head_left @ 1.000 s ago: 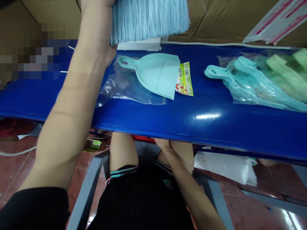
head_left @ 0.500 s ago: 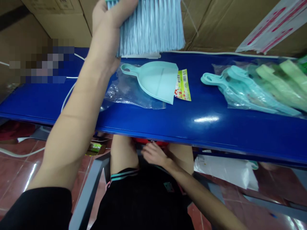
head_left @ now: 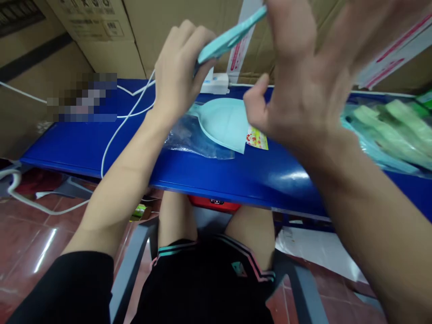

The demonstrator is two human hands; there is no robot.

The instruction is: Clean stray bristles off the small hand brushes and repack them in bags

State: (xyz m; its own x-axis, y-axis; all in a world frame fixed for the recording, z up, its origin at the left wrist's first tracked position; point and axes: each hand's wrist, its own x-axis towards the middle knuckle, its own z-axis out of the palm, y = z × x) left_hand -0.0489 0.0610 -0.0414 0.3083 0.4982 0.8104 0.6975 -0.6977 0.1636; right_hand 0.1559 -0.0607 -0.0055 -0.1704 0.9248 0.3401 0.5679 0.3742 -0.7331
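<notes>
Raised above the table, my left hand [head_left: 184,63] is closed around one end of a light blue hand brush [head_left: 232,36]. Its bristles, seen half a second ago, are now out of sight. Close to the camera, my right hand [head_left: 300,76] is lifted with fingers apart, near the brush's other end; whether it touches the brush I cannot tell. Below the hands a light blue dustpan [head_left: 222,121] lies on a crumpled clear plastic bag [head_left: 199,146]. A small yellow printed card [head_left: 257,138] sticks out from the dustpan's front edge.
On the blue table [head_left: 209,173], bagged pale green and blue dustpan sets [head_left: 394,130] lie at the right. White cables [head_left: 113,139] run across the left side. Cardboard boxes [head_left: 189,13] stand along the back. A red object [head_left: 216,204] shows beneath the table edge.
My right hand has risen from my lap to beside the brush. My left hand has turned the brush, so its plastic body shows instead of the bristles, and moved slightly right and down.
</notes>
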